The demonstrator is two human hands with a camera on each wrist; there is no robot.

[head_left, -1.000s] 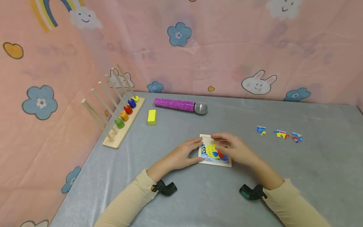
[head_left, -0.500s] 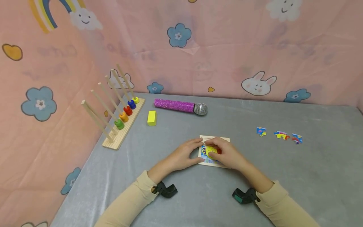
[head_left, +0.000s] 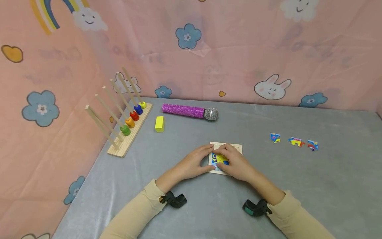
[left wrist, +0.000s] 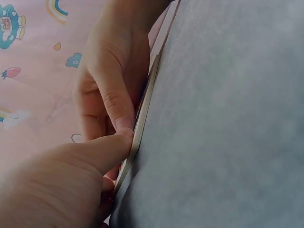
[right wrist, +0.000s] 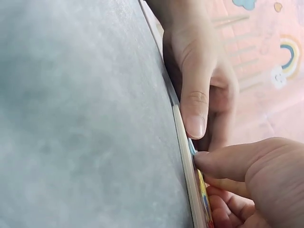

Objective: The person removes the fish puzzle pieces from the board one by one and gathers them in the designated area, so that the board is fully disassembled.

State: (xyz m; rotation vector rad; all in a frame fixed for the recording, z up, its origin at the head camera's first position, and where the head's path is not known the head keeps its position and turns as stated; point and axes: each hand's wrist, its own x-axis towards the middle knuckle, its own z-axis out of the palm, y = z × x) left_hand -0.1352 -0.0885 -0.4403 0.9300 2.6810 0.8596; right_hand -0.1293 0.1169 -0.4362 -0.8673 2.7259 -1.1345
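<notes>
Holding the framed puzzle (head_left: 220, 159), left hand (head_left: 194, 162) faces right hand (head_left: 237, 163) atop it.

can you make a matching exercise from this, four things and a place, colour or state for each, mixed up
1. puzzle board
2. loose puzzle pieces
3. microphone
4. peg stand

A. purple and silver
B. holding coloured rings
C. partly covered by left hand and right hand
D. right of both hands, untouched

Pairs: 1-C, 2-D, 3-A, 4-B
</notes>
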